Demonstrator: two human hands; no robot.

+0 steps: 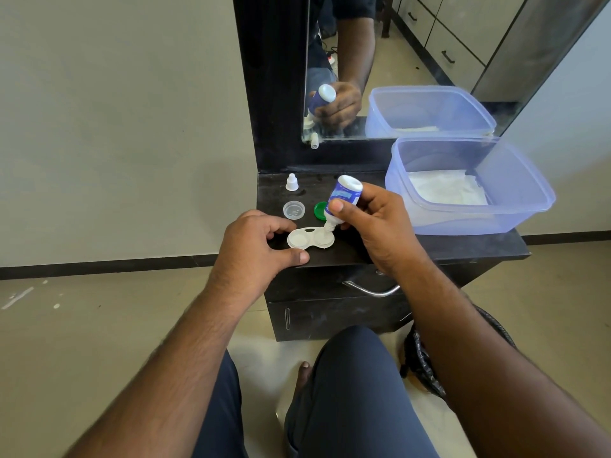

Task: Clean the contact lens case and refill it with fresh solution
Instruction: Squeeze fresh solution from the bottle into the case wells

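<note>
A white two-well contact lens case point(309, 239) lies uncapped near the front edge of a black dresser top point(429, 247). My left hand point(261, 249) holds its left end between thumb and fingers. My right hand point(373, 223) grips a small blue-and-white solution bottle point(344, 196), turned upside down with its nozzle over the case's right well. Behind the case lie a clear lid point(293, 210) and a green lid point(320, 210). The bottle's white cap point(292, 182) stands further back.
A clear blue-tinted plastic tub point(469, 183) with white cloth inside fills the right of the dresser top. A mirror point(413, 61) stands behind it. Below are a drawer handle point(370, 289), my knees, and a black bag point(420, 365) on the floor at right.
</note>
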